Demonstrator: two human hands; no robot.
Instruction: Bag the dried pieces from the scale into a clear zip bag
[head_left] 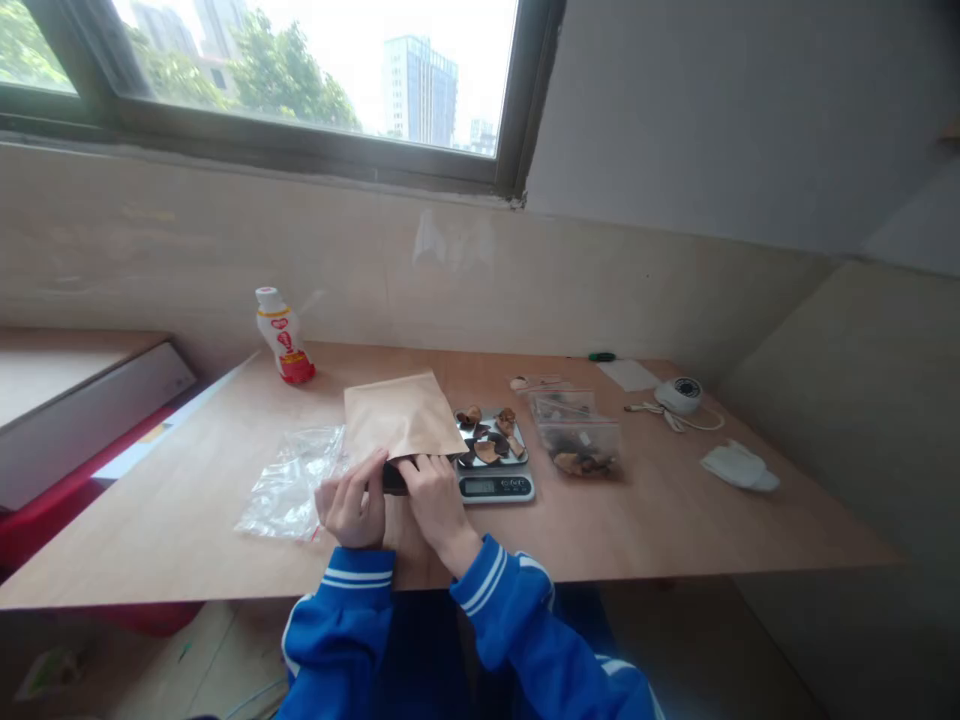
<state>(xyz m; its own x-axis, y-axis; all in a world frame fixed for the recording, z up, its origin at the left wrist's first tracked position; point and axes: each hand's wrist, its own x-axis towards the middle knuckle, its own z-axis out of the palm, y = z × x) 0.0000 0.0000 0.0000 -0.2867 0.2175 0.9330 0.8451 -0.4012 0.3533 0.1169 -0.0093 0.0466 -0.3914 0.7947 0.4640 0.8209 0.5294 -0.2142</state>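
Paper pouch (401, 418), both hands' fingers (375, 472) gripping edge

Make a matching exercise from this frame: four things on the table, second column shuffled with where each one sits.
Things:
1. brown paper pouch
2. drink bottle
3. kitchen scale
4. clear plastic bag

Places:
A. stands upright at the back left of the table
B. lies flat, left of the left hand
C. held at its near edge by both hands, right hand included
D. carries dried pieces, right of the hands

Pairs: 1-C, 2-A, 3-D, 4-B
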